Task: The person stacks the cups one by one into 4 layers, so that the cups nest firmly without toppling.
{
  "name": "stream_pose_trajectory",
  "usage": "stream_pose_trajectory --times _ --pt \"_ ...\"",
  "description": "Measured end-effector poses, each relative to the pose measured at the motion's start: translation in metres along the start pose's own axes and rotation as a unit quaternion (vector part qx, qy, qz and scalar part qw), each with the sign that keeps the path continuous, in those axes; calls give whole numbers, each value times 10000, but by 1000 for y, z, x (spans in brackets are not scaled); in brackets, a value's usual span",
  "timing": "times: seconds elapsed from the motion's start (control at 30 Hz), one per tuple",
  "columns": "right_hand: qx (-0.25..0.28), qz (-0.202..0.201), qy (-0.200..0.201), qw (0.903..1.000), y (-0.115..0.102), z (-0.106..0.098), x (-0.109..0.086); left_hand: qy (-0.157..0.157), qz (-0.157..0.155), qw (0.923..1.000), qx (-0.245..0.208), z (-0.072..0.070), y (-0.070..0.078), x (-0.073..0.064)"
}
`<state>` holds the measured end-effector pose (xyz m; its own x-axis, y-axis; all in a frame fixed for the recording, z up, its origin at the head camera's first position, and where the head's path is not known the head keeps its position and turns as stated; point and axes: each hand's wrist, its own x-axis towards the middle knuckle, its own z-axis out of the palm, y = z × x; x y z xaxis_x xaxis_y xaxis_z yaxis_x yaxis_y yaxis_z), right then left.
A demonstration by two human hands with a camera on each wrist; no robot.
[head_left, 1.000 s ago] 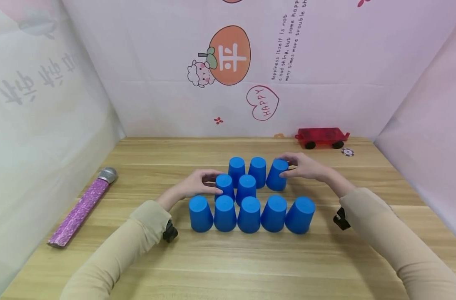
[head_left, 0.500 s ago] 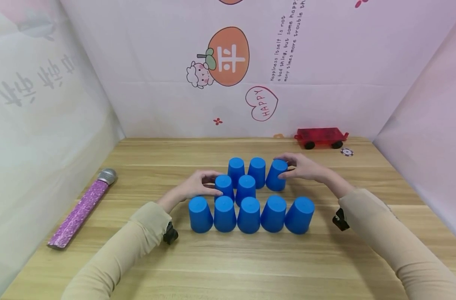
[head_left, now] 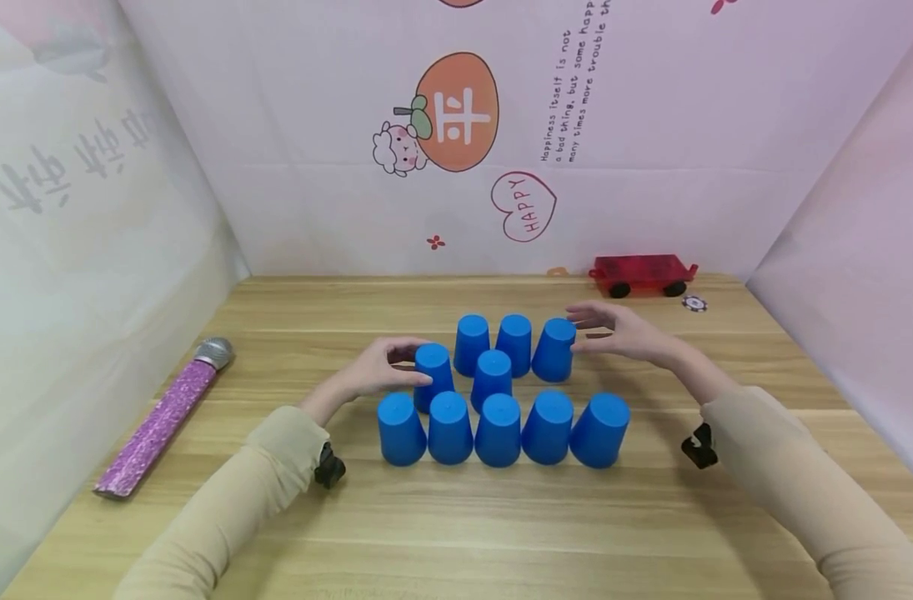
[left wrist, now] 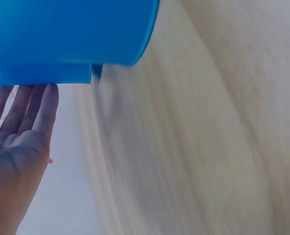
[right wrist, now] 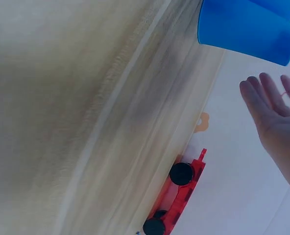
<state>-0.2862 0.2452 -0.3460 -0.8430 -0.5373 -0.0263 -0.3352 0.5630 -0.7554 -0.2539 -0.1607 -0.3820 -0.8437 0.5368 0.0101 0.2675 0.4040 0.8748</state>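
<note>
My left hand (head_left: 373,369) grips the left cup (head_left: 433,379) of the middle row between thumb and fingers. In the left wrist view its fingers (left wrist: 46,110) lie against that cup, partly behind a nearer one. The other middle cup (head_left: 492,377) stands a little to its right. At the back are three upside-down blue cups. My right hand (head_left: 627,335) is beside the rightmost back cup (head_left: 554,352), its fingers apart from it in the right wrist view and holding nothing. Several more upside-down blue cups, among them a central one (head_left: 499,432), form the front row.
A glittery pink microphone (head_left: 163,421) lies on the left of the wooden table (head_left: 456,525). At the back right stand a red toy wagon (head_left: 644,275) and a poker chip (head_left: 694,303). White printed sheets (head_left: 313,208) wall the back and sides.
My left hand has shifted slightly left with its cup, opening a gap to the other middle cup. The right hand has let go of the back right cup and drawn off to the right.
</note>
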Motion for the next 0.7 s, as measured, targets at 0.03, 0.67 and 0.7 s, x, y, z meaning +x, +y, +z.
stream_pose_trajectory --times 0.03,0.67,0.7 --pt "29 58 42 10000 -1 -1 -4 55 -42 10000 37 -2 0 -1" --pt "-118 570 618 9964 -1 -2 -80 820 -447 9956 26 -14 -2 -3" --pt "-85 618 622 9961 -3 0 -83 852 -452 9953 37 -14 -2 -2"
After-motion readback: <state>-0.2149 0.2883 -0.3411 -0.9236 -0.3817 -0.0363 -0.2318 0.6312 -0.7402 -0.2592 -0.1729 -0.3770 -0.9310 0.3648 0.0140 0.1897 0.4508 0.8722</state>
